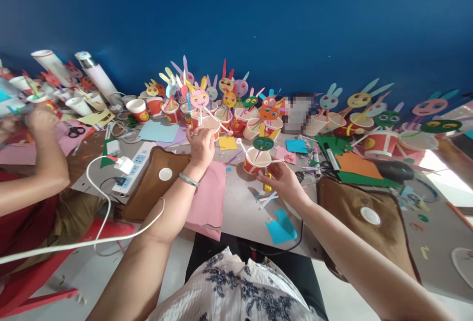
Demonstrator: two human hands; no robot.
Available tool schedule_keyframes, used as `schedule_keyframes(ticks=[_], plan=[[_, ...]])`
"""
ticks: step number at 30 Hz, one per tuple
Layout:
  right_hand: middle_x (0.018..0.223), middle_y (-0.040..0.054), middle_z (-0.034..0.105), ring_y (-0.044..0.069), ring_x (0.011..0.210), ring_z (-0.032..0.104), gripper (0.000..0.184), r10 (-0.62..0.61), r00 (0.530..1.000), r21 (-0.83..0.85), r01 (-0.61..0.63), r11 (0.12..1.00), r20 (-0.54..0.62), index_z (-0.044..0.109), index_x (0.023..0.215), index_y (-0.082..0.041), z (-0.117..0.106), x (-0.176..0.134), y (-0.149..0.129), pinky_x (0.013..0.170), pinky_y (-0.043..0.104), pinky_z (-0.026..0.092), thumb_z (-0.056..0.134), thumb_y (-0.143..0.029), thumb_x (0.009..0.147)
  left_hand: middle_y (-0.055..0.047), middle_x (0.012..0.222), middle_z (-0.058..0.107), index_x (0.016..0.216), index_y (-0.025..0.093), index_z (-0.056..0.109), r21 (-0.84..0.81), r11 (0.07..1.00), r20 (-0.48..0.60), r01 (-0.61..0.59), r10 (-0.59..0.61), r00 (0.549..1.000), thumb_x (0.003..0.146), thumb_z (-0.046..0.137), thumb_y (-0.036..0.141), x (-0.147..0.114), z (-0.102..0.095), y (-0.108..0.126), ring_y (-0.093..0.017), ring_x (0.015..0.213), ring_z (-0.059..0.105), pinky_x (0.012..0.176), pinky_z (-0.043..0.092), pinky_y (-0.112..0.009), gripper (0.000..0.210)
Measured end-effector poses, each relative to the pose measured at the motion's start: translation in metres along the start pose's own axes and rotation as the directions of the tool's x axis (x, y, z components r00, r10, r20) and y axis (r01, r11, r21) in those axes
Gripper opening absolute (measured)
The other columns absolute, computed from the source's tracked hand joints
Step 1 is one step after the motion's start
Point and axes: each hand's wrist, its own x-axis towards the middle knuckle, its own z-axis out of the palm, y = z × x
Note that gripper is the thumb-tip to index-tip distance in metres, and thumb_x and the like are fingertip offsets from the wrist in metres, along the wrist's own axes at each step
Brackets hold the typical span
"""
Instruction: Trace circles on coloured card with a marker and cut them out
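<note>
My left hand (201, 142) is closed on a red-and-white paper cup (212, 127). A pink rabbit face (200, 99) with yellow ears rises from that cup on a stick. My right hand (284, 180) reaches beside another paper cup (254, 162), its fingers apart and close to the cup's right side; whether they touch is hard to make out. A green rabbit face (263, 144) with yellow ears stands in this second cup, and thin white arms stick out at its sides. Just by my right fingertips lies a small yellow object (267, 183).
Behind my hands, several cups with paper animal faces (225, 99) line the blue wall. A power strip (135, 165) and brown cushions (369, 232) flank me, with a white cable (74, 247) across my left arm. At left, a co-worker's arm (48, 168) works beside scissors (75, 130).
</note>
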Motion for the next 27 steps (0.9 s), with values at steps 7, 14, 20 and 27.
schedule_keyframes(ticks=[7, 14, 20, 27], plan=[[0.111, 0.0113, 0.077, 0.027, 0.1, 0.075, 0.034, -0.102, 0.973, -0.317, 0.166, 0.934, 0.208, 0.068, 0.117, -0.022, -0.014, -0.063, -0.051, 0.094, 0.044, 0.06, 0.068, -0.045, 0.091, -0.006, 0.097, 0.073, 0.104, 0.023, 0.071, 0.008, 1.0, -0.029, 0.021, -0.021, 0.999, 0.101, 0.04, 0.018, 0.0, -0.003, 0.001, -0.023, 0.108, 0.064, 0.123, 0.021, -0.049, 0.032], [0.14, 0.0185, 0.063, 0.03, 0.131, 0.058, 0.037, -0.178, 0.855, -0.569, 0.465, 0.678, 0.487, 0.061, 0.133, -0.014, 0.081, -0.013, -0.087, 0.11, 0.047, 0.049, 0.049, -0.017, 0.097, -0.008, 0.101, 0.072, 0.105, 0.022, 0.07, 0.006, 0.999, -0.085, 0.036, -0.035, 0.996, 0.102, 0.039, 0.021, 0.002, -0.008, -0.001, -0.023, 0.111, 0.063, 0.124, 0.019, -0.048, 0.031], [0.157, 0.0301, 0.041, 0.037, 0.148, 0.036, 0.046, 0.02, 0.95, -0.75, 0.233, 0.62, 0.312, 0.051, 0.14, 0.002, 0.146, 0.075, -0.07, 0.12, 0.05, 0.031, 0.043, -0.016, 0.099, -0.01, 0.1, 0.071, 0.106, 0.021, 0.068, -0.041, 0.992, -0.228, 0.116, -0.123, 0.966, 0.103, 0.036, 0.027, 0.008, -0.011, -0.003, -0.024, 0.114, 0.063, 0.123, 0.018, -0.046, 0.033], [0.161, 0.0293, 0.034, 0.042, 0.15, 0.03, 0.059, 0.172, 0.952, -0.826, 0.12, 0.551, 0.253, 0.041, 0.151, -0.001, 0.154, 0.098, -0.059, 0.117, 0.055, 0.028, 0.04, -0.038, 0.104, -0.012, 0.104, 0.071, 0.108, 0.021, 0.068, -0.019, 0.986, -0.271, 0.166, -0.165, 0.948, 0.104, 0.036, 0.029, 0.012, -0.016, -0.006, -0.025, 0.117, 0.062, 0.121, 0.021, -0.047, 0.033]])
